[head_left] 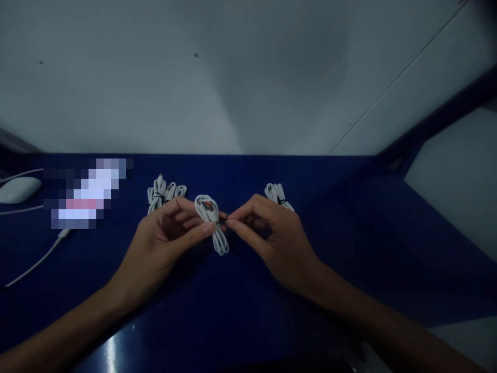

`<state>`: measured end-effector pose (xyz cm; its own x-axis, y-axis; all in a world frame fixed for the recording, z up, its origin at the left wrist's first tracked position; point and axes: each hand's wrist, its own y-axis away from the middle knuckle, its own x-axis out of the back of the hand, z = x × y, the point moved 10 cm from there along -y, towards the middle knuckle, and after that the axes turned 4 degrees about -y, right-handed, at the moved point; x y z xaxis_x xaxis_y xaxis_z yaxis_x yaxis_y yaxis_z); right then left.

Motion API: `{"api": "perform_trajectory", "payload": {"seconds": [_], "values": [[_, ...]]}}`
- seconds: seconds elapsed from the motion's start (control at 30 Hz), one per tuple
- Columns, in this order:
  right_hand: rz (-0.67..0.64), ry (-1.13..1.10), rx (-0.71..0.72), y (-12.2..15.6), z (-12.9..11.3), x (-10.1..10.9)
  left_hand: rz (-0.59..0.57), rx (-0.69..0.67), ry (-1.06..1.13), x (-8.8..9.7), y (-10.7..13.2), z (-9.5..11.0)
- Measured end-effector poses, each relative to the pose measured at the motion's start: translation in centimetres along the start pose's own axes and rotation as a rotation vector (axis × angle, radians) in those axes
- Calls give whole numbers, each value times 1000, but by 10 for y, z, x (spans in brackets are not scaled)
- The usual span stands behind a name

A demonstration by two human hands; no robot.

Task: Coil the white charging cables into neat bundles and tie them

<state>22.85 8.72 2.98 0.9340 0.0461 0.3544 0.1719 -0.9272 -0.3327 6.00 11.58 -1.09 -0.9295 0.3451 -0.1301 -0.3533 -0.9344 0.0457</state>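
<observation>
Coiled white cable bundle [212, 220] sits above the dark blue tabletop [240, 300], pinched in our left hand [163, 241]; our right hand [272, 235] nips its black tie. Two similar tied white bundles [163, 194] [277, 196] lie just behind.

A white mouse [17, 189] and a loose cord [39, 261] lie on the blue table's [349, 248] left side, with a white wall [233, 77] behind.

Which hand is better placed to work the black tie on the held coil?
Right, probably. The right hand pinches the tie on the coil; the left hand grips the coil, steadying it.
</observation>
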Motion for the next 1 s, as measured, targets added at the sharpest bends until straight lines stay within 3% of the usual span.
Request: {"api": "perform_trajectory", "payload": {"seconds": [0.43,0.7,0.8,0.9,1.0], "values": [[-61,-20,136,5,-11,-12,70,-56,-112,5,6,9],[-60,-108,51,5,-1,-15,74,-77,-60,4,5,11],[7,-110,10,3,2,-9,12,22,-80,0,4,-2],[61,-127,-38,3,7,-3,-134,169,-34,-15,7,-17],[71,-160,-70,3,11,-1,-163,179,-22,-18,9,-16]]}}
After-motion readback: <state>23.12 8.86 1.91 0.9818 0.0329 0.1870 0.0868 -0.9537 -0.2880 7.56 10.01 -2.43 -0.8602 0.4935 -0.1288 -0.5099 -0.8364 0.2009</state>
